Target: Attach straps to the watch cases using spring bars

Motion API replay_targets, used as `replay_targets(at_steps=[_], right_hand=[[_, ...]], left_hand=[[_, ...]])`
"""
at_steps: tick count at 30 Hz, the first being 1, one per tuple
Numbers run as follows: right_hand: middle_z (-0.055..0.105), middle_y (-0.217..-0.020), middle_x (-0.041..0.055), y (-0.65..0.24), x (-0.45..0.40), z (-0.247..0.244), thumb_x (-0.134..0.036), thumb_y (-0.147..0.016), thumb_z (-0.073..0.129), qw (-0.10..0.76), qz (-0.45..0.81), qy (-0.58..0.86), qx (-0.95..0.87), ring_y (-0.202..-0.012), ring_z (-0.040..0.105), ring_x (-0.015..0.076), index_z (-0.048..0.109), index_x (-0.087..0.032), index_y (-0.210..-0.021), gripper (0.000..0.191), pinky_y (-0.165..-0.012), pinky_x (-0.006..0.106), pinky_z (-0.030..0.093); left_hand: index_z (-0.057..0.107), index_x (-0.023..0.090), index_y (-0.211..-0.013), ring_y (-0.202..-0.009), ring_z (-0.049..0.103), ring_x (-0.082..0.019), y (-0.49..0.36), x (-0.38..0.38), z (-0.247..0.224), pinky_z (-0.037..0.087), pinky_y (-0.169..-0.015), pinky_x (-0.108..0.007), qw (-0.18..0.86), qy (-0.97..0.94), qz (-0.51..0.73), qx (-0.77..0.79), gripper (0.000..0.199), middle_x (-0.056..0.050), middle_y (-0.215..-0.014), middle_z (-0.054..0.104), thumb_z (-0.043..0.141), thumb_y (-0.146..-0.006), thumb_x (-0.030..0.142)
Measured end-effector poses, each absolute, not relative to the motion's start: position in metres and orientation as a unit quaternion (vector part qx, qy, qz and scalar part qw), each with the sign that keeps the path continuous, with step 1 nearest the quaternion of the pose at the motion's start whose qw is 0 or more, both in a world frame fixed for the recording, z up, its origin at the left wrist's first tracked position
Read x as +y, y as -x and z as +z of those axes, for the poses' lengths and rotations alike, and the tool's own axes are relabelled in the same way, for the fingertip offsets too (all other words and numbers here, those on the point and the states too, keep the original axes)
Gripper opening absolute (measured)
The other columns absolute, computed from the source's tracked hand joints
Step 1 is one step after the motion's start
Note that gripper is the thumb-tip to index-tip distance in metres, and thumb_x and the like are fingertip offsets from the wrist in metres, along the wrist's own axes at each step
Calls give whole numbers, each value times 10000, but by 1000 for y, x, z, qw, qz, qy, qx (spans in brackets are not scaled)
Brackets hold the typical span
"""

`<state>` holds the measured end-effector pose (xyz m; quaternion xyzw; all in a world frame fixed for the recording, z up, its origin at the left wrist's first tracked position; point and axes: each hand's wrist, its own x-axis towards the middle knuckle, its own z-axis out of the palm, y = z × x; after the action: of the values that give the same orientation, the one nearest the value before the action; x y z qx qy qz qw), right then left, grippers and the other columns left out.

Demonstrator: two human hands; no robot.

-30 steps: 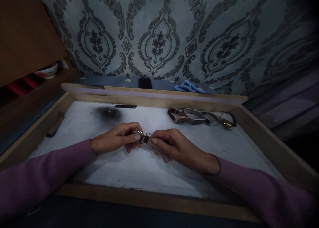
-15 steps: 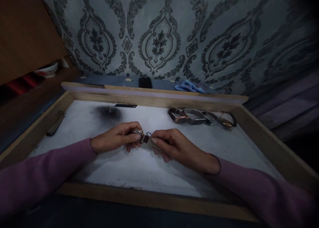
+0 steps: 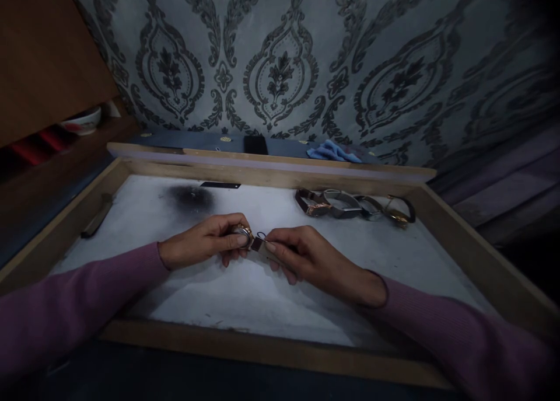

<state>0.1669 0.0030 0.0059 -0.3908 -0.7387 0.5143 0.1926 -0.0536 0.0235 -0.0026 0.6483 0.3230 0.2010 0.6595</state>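
A wristwatch [image 3: 243,235] with a round, gold-toned case is pinched between the thumb and fingers of my left hand [image 3: 219,240]. From the case a dark reddish-brown strap [image 3: 257,244] runs toward my right hand [image 3: 301,250], whose thumb and fingers are closed on its far part. A small dark loop [image 3: 261,235] shows just above the strap, by the right fingertips; I cannot make out whether it belongs to the strap. Both hands are held over the white bottom of a shallow wooden tray [image 3: 271,337]. My fingers hide much of the watch and strap.
Several other watches [image 3: 345,205] lie in a row at the tray's back right. A flat black strip [image 3: 220,185] lies at the back, and a dark, narrow tool [image 3: 97,217] rests by the left wall. Behind the tray are a black phone-like object [image 3: 255,145] and a blue cloth [image 3: 333,151].
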Motion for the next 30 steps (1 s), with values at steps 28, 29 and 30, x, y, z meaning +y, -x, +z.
replay_targets(at_steps=[28, 29, 30], right_hand=[[481, -510, -52, -165, 0, 5, -241, -956, 431, 198, 494, 395, -749, -399, 422, 47, 584, -129, -747, 282, -416, 170, 330], [476, -500, -55, -165, 0, 4, -239, -956, 430, 196, 491, 394, -752, -399, 422, 48, 596, -125, -762, 280, -416, 169, 331], [468, -488, -59, -165, 0, 3, -239, -956, 432, 195, 488, 395, -754, -398, 420, 50, 608, -122, -778, 276, -414, 169, 329]], left_hand=[[514, 148, -857, -637, 582, -118, 49, 18, -3, 404, -458, -186, 671, -615, 216, 354, 245, -43, -776, 626, 561, -896, 385], [508, 150, -855, -623, 591, -117, 49, 17, -3, 407, -452, -187, 678, -607, 217, 352, 245, -42, -774, 629, 563, -896, 385], [504, 152, -854, -607, 598, -116, 49, 17, -4, 411, -446, -188, 686, -599, 218, 351, 243, -42, -774, 633, 563, -896, 383]])
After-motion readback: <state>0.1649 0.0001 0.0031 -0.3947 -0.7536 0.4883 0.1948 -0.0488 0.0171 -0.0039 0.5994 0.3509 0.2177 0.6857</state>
